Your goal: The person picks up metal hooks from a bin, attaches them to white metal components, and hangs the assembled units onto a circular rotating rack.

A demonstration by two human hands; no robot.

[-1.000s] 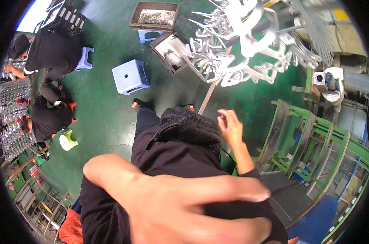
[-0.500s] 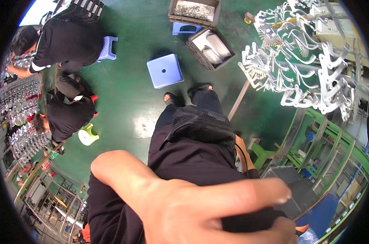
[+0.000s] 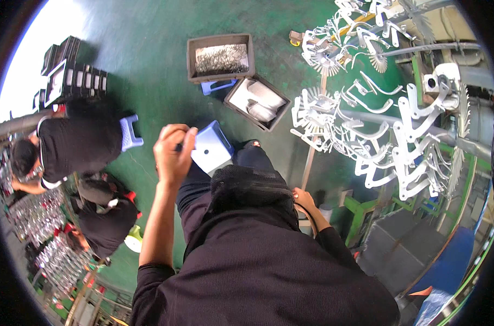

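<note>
My left hand (image 3: pixel 172 152) is raised over the floor, left of a blue plastic stool (image 3: pixel 213 151). Its fingers are curled in and the thumb lies against them. A dark spot shows between thumb and fingers, too small to name. Low at my right side, my right hand (image 3: pixel 304 200) is beside a black mesh waist bag (image 3: pixel 251 193). Its fingers are bent, their tips partly hidden by the bag. A black cord (image 3: pixel 310 217) loops down across this hand toward the wrist.
Two grey crates (image 3: pixel 221 76) (image 3: pixel 277 120) hold metal parts ahead. White curved metal parts (image 3: pixel 404 136) hang on racks at the right, over a green frame (image 3: pixel 361 212). Two people in black (image 3: pixel 81 149) (image 3: pixel 108 223) sit at the left by shiny parts (image 3: pixel 40 217). Black crates (image 3: pixel 75 81) stand behind them.
My left hand has moved from close below the camera to farther forward, near the stool, and its fingers have curled. The view has shifted. My right hand stays beside the waist bag.
</note>
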